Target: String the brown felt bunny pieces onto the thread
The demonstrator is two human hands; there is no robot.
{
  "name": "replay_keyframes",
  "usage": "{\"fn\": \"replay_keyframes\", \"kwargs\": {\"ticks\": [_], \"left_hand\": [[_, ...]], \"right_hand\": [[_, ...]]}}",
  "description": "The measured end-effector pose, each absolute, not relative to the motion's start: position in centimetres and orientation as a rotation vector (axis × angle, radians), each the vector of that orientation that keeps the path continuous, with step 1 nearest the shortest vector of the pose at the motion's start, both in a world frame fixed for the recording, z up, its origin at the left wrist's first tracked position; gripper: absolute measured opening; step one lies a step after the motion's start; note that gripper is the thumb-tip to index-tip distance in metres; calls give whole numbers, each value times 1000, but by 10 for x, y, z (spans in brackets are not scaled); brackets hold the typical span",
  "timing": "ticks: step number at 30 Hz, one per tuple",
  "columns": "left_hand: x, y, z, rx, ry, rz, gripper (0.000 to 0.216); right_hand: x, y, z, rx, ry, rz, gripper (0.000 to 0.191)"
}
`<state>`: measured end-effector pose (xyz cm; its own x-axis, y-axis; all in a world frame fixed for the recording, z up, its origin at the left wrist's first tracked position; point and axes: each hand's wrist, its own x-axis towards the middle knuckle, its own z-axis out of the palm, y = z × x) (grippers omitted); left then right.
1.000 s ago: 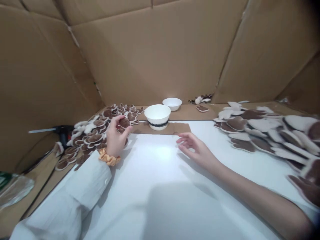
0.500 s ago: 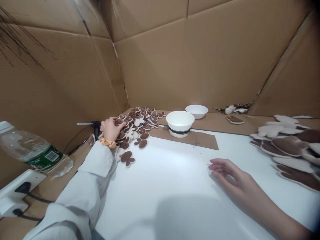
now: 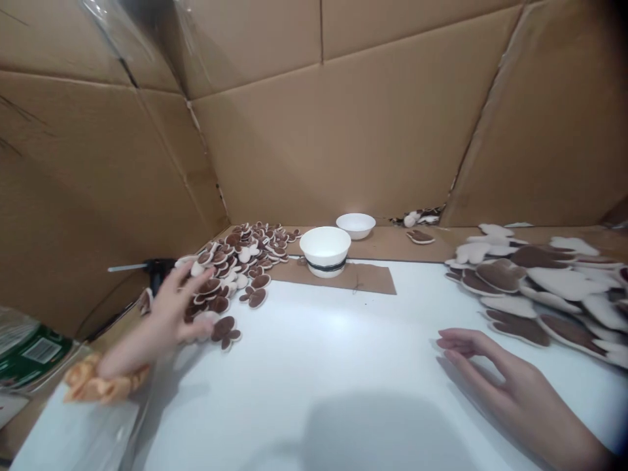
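Note:
My left hand (image 3: 164,314) reaches over the left edge of a heap of small brown-and-cream fabric bunny-head pieces (image 3: 258,243). Its fingers are spread and slightly smeared by motion, and I see nothing gripped in them. One brown bunny piece (image 3: 226,332) lies on the white table just right of the thumb. My right hand (image 3: 505,383) rests on the white table (image 3: 314,353), fingers stretched out and loosely curved, thumb tip close to the fingertips, holding nothing visible. Larger brown-and-cream bunny-shaped pieces (image 3: 500,275) are piled beyond it to the right.
A white bowl with a black band (image 3: 325,252) stands on a cardboard strip (image 3: 375,278); a second white bowl (image 3: 356,226) sits behind. Cardboard walls (image 3: 343,131) enclose the table. At left are a glue gun (image 3: 157,271) and a plastic bottle with a green label (image 3: 34,353).
My left hand has drawn back from the heap toward me, and its fingers have spread. The view has turned right. My right hand keeps nearly the same pose on the table.

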<state>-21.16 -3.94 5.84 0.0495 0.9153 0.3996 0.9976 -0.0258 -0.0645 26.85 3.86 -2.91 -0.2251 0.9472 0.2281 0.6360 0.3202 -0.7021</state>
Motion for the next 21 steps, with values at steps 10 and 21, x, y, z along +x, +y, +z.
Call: {"fn": "replay_keyframes", "kwargs": {"ticks": [10,21], "left_hand": [[-186,-18,7,-2141,-1898,19,53],[-172,35,6,-2117,-1826,-70,46]], "right_hand": [[278,35,-31,-1395,-2030,586,32],[274,32,-19,-1474,-2070,604,26]]}}
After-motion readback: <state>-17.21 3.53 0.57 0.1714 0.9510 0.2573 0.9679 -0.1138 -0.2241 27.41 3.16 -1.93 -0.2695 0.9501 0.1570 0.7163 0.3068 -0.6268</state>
